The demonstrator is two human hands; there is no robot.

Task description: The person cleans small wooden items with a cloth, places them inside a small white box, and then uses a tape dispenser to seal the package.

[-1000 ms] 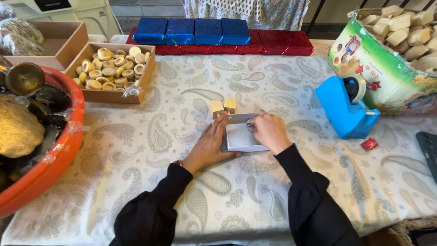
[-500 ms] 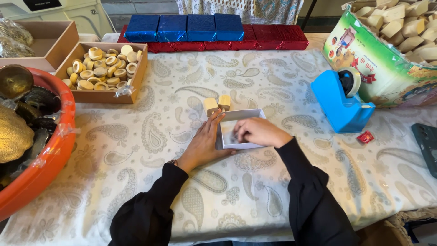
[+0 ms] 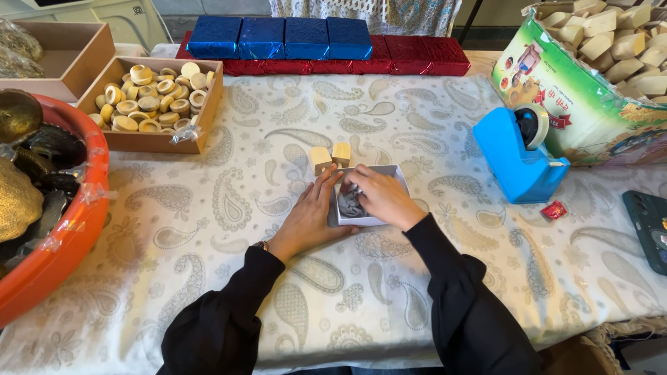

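We found the small white box (image 3: 368, 201) lying open-topped near the middle of the surface (image 3: 229, 222), which was covered in a paisley cloth, with bare cloth on all sides towards the near edge. Its long axis ran roughly left to right, its opening facing up, and grey crumpled material showed inside. Two small wooden blocks (image 3: 331, 157) stood just beyond its far left corner. The left hand (image 3: 313, 215) lay flat and open against the box's left wall, gripping nothing. The right hand (image 3: 382, 198) rested over the box, fingers curled down into it; we could not tell whether they gripped the material. The blue tape dispenser (image 3: 517, 158) stood well apart to the right.
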